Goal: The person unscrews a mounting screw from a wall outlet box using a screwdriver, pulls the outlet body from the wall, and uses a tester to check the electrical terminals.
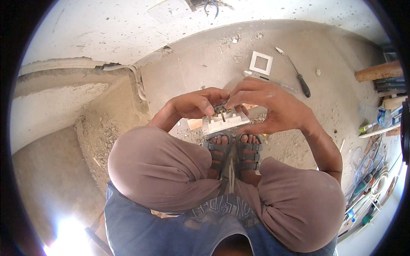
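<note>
Between my hands, above my feet, is a white plastic electrical fitting (225,123), apparently a socket, with its inner side up and brass-coloured metal parts showing. My left hand (194,104) grips it from the left, its thumb near the metal parts. From the other side my right hand (271,102) closes on it, fingers curled over the far edge and thumb at the near right corner. Whatever the right fingertips pinch among the dark parts is too small to make out. A light wooden piece (195,123) shows beneath the fitting.
A white square frame (255,68), a dark-handled screwdriver (303,85) and a thin clear tool (279,83) lie on the dusty floor beyond my right hand. Wires (211,7) stick out of the wall ahead. Rubble (100,132) lies left; coiled cables (379,185) and tools lie right.
</note>
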A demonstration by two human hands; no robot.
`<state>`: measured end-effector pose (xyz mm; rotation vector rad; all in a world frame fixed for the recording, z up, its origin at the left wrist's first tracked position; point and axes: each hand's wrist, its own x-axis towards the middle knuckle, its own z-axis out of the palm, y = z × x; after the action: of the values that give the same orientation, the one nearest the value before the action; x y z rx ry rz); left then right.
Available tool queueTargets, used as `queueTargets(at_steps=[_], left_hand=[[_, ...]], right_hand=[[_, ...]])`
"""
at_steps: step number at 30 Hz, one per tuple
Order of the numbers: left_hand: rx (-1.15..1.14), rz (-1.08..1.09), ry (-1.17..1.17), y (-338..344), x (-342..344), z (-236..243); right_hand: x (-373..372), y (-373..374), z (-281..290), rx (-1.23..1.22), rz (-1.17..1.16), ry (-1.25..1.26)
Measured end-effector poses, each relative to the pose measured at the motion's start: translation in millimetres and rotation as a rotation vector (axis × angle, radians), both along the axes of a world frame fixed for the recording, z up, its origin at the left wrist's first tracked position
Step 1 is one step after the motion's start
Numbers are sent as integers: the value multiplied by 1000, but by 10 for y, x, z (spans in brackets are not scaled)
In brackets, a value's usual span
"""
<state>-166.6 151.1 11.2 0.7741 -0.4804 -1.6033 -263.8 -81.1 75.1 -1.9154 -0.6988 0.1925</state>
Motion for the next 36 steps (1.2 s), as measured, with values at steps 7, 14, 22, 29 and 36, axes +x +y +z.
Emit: queueTargets(at_steps=[7, 14, 22, 29, 36], left_hand=[[5, -3, 77, 35, -30, -60], [-17, -10, 17, 44, 5, -158], [27, -25, -10, 39, 14, -115], [-2, -23, 3, 59, 34, -180], [3, -22, -6, 58, 31, -197]], right_hand=[[9, 6, -45, -38, 8, -19], [18, 24, -120, 70, -35, 13], [19, 32, -75, 12, -5, 4], [16, 41, -107, 35, -22, 21], [23, 55, -132, 51, -38, 16]])
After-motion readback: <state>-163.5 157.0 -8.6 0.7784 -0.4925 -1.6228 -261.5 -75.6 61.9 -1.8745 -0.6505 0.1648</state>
